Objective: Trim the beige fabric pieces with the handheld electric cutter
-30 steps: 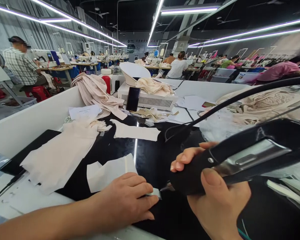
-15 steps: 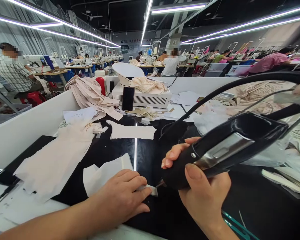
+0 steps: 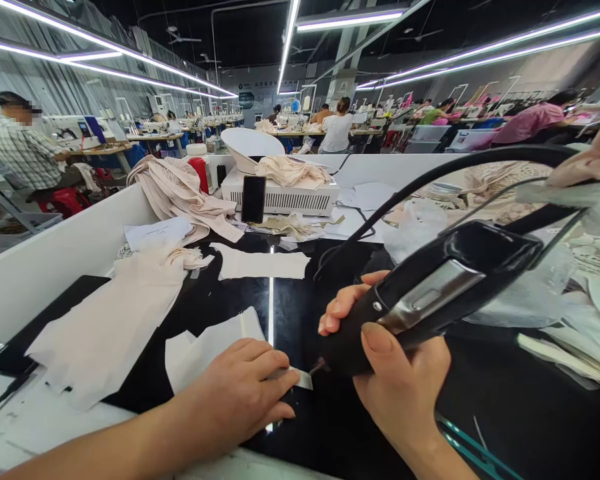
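Observation:
My right hand [image 3: 400,373] is wrapped round a black corded handheld tool [image 3: 425,300] with a metal side plate, its thumb along the near side. The tool's thin metal tip points down left, right by the end of a narrow white strip; whether they touch I cannot tell. My left hand [image 3: 235,387] is closed on a white fabric piece [image 3: 205,350], holding it down against the black tabletop [image 3: 330,413]. The strip end of that piece sticks out past my fingertips. Part of the fabric is hidden under my left hand.
A pale fabric stack [image 3: 100,327] lies at left; another cut piece [image 3: 265,261] is ahead. A phone [image 3: 253,199] leans on a vented white box [image 3: 285,193]. Another person's hand [image 3: 593,157] holds something pale near the cable. Teal-edged scissors-like handles [image 3: 467,440], partly hidden, lie lower right.
The tool and my right hand have shifted slightly left in view, as has the whole scene. The other person's hand shows further in at the right. My left hand keeps its hold.

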Motion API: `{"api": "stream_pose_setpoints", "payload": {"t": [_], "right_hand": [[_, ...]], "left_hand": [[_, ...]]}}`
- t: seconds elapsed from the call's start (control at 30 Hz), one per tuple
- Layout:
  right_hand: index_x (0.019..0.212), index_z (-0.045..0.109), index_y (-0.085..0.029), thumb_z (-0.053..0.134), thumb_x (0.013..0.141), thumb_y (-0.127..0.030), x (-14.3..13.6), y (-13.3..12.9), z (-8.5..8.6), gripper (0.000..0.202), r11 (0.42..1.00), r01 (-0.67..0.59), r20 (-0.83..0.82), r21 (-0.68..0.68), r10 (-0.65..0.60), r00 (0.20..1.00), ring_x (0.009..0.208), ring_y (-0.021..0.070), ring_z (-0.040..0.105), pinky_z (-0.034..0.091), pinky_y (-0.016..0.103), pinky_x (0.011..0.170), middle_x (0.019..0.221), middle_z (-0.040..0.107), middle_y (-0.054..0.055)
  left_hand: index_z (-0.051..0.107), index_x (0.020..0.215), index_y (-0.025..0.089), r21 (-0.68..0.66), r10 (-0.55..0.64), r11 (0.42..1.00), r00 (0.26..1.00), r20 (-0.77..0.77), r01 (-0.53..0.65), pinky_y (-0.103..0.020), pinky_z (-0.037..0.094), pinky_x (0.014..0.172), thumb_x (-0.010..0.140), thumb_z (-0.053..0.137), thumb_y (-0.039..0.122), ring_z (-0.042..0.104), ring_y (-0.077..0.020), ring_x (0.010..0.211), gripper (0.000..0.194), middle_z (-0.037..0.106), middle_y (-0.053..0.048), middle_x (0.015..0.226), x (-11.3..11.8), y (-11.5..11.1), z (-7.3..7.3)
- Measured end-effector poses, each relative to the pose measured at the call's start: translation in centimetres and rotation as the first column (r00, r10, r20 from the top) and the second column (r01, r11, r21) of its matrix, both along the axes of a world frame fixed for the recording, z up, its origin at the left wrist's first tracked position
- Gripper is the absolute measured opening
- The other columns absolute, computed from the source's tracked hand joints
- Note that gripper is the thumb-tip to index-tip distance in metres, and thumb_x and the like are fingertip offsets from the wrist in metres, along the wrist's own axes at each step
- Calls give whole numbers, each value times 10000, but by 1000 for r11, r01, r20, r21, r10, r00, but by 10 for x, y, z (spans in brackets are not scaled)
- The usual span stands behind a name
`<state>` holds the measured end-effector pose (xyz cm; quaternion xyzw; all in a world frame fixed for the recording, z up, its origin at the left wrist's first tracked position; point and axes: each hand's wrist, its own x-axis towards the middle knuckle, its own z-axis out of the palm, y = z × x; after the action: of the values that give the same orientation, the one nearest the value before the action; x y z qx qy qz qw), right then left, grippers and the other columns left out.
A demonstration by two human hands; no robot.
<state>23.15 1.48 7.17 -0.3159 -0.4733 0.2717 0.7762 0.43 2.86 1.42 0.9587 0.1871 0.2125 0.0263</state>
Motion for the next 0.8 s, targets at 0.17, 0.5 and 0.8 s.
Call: {"api": "stream_pose_setpoints", "payload": {"t": [0.17, 0.5, 0.8], "right_hand": [[1217, 858, -332, 1151, 969, -613, 1, 0, -2, 476, 1000, 2, -18, 13, -2, 1000, 641, 168, 782, 710, 282, 623, 872, 837, -53], [1222, 858, -332, 1154, 966, -604, -1, 0, -2, 476, 1000, 13, -16, 10, -12, 1000, 638, 170, 783, 704, 286, 618, 879, 846, -53], [1248, 865, -343, 1106, 1030, -574, 1, 0, -4, 398, 1000, 18, -4, -1, -18, 1000, 664, 159, 787, 721, 275, 653, 890, 836, -56]], "left_hand": [[790, 1491, 191, 0, 2, 1000, 1000, -12, -2, -403, 731, 1103, 1298, 842, 467, 853, -288, 1223, 342, 867, -100, 1388, -3, 1, -2], [781, 1491, 194, 36, -6, 999, 999, 38, 4, -368, 733, 1094, 1270, 884, 482, 852, -273, 1189, 377, 871, -83, 1349, 0, 1, -1], [789, 1486, 198, 23, -5, 1000, 1000, 14, 4, -356, 731, 1109, 1308, 826, 485, 852, -261, 1187, 340, 869, -93, 1353, 1, 1, -2]]}}
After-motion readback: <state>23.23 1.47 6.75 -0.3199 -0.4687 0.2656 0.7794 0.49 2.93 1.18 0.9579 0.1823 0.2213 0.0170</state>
